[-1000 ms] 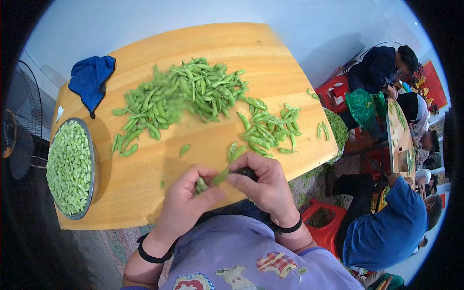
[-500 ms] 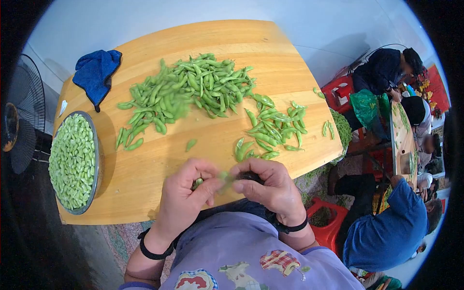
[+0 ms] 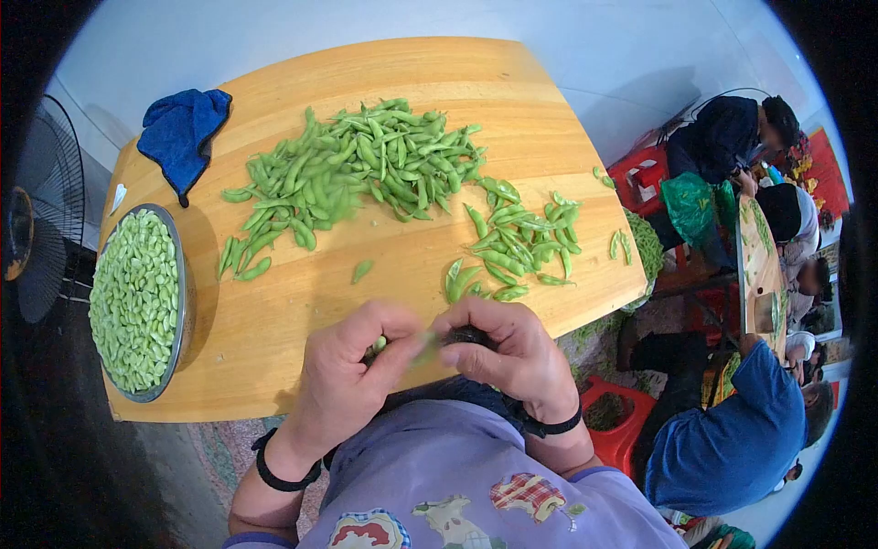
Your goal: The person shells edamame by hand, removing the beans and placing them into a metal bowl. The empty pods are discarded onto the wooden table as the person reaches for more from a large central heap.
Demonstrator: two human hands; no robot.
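My left hand [image 3: 352, 366] and my right hand [image 3: 503, 357] meet at the table's near edge, fingertips almost touching. Between them is a blurred green bean pod [image 3: 423, 348], pinched by my left fingers. Another bit of green shows inside the curl of my left hand. My right hand is closed around a small dark object [image 3: 468, 336] whose kind I cannot make out. Beyond my hands lie a large pile of green bean pods [image 3: 402, 156], a smaller heap of pods [image 3: 517, 247] and a single pod [image 3: 363, 271]. At left, a metal bowl [image 3: 187, 302] is full of shelled beans [image 3: 137, 302].
A blue cloth [image 3: 186, 133] lies on the wooden table [image 3: 302, 339] at the far left. A black fan [image 3: 55, 210] stands beyond the left edge. On the right are a red stool [image 3: 626, 430], a heap of greens [image 3: 646, 247] and people seated at another table [image 3: 759, 274].
Both hands stay close together over the near edge, with only slight finger movement around the pod. The view has shifted a little.
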